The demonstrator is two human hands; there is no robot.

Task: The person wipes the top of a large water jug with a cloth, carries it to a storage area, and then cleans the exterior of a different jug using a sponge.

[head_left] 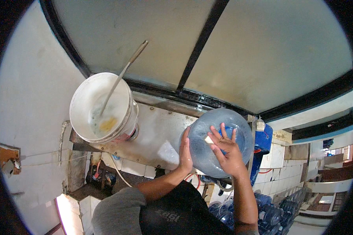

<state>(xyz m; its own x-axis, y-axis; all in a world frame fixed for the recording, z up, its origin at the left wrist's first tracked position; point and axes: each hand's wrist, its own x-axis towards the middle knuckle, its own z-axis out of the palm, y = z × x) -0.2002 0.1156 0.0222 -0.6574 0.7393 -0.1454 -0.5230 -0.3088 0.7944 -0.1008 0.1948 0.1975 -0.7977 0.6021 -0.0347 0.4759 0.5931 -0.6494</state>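
A large clear-blue water jug point(200, 121) rests at the right end of the metal counter, its round end facing me. My left hand point(186, 154) holds the jug's left side, fingers stretched along the curve. Over the round end, my right hand point(226, 150) presses with fingers spread. Between its thumb and forefinger shows a small cream-coloured, sponge-like piece point(209, 140); the palm hides any more of it. Left of the jug stands a white bucket point(78, 103) with cloudy liquid and something yellow inside. A long handle point(123, 72) leans out of the bucket.
The metal counter point(151, 129) runs between bucket and jug. Behind it rise large dark-framed panels point(141, 23). A blue container point(264, 139) stands right of the jug. Several blue jugs point(268, 215) are grouped below right. A pale hose point(119, 172) hangs beneath the counter.
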